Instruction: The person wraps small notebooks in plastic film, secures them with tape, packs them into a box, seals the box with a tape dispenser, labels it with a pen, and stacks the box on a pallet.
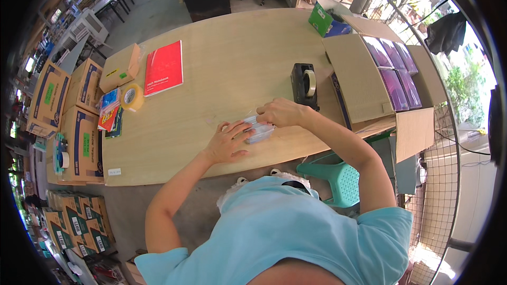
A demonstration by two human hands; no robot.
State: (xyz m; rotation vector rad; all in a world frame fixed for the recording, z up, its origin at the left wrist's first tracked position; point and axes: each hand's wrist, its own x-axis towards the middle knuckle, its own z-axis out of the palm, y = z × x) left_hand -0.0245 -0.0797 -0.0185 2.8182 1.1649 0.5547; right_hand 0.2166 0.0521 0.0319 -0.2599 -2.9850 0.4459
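A small whitish-blue packet (261, 131) lies near the front edge of the wooden table (232, 58), with clear plastic showing at its far left side. My left hand (227, 141) rests over the packet's left part, fingers spread and touching it. At its right end my right hand (282, 114) is closed, the fingers curled and pinching the packet's edge. My right fingertips are partly hidden behind the hand. A black tape dispenser (304, 85) with a roll of tape stands just beyond my right hand.
An open carton (359, 74) of purple boxes stands at the right. Leftward lie a red notebook (165, 68), a tape roll (132, 97), a brown package (119, 68) and stacked cartons (82, 142). A green box (327, 20) sits far right; a green stool (343, 184) stands below.
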